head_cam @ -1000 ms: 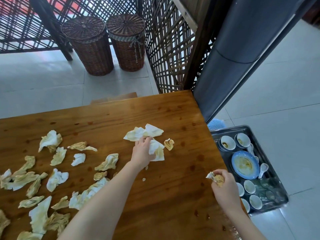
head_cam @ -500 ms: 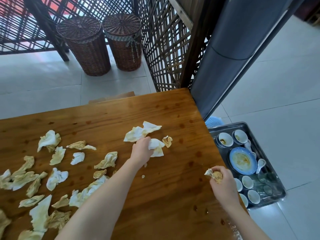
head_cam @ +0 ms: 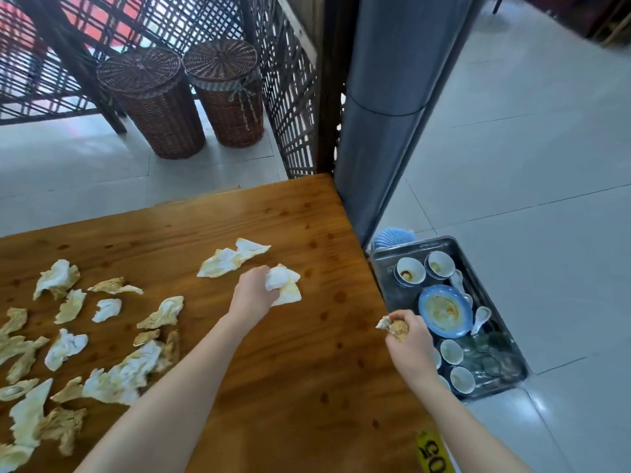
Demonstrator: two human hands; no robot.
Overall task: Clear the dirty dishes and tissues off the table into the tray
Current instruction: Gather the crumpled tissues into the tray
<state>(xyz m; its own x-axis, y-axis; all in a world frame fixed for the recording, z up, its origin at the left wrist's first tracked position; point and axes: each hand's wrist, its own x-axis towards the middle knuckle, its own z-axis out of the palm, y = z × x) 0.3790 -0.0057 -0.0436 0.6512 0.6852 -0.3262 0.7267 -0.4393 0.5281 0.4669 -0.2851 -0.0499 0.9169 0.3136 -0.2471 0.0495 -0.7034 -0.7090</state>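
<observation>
The left hand (head_cam: 252, 293) is curling round a white tissue (head_cam: 285, 283), bunching it on the table (head_cam: 290, 370). The right hand (head_cam: 409, 346) is clenching a stained wad (head_cam: 396, 327) at the table's right edge, just beside the tray (head_cam: 386, 281). The tissues are likely weighing almost nothing; being soft and crushable, they can be pinched anywhere and several gathered into one fist, though the greasy ones may be clinging to the wood. Another tissue (head_cam: 232, 261) is lying flat just beyond the left hand, and many more (head_cam: 65, 348) are littering the table's left side. The tray, sitting lower than the table, is holding small bowls (head_cam: 409, 271), a blue plate (head_cam: 444, 310), spoons (head_cam: 479, 319) and what look like glasses.
</observation>
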